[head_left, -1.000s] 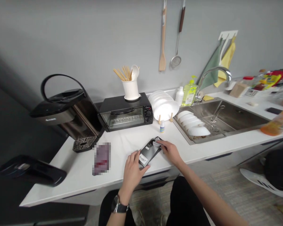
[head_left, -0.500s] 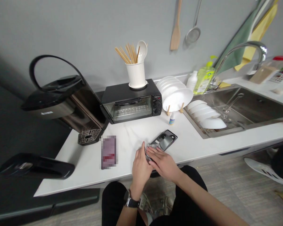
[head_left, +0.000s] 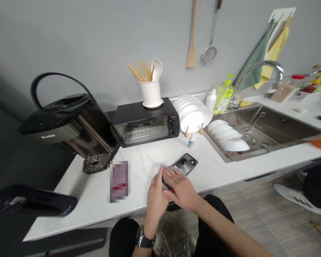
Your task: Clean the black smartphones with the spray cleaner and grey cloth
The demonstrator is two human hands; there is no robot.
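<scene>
Fingers (head_left: pixel 171 175) of our right hand (head_left: pixel 186 192) lie flat and close together over a grey cloth (head_left: pixel 177 169) on the phone (head_left: pixel 189 162), just below and right of the frame's centre, their tips pointing to the upper left. Back face up, the phone lies slantwise: its camera end shows beyond our knuckles toward the upper right, while its near end runs in between our two hands. Our left hand (head_left: pixel 157 195) sits on the lower-left side of it, the forefinger stretched upward next to the right fingertips. We cannot tell whether the left fingers clamp the phone's edge, since our right hand covers that part; the right thumb reaches across toward the left hand.

Above the phone, near the frame's centre, a small bottle (head_left: pixel 190 142) stands upright on the worktop (head_left: pixel 143 160), in front of the plates (head_left: pixel 194 116). Left of our hands, well apart, lies a purple packet (head_left: pixel 120 178), its print blurred out. We see the oven (head_left: pixel 141 129) behind, above our left hand, and the sink (head_left: pixel 273 132) at the right.
</scene>
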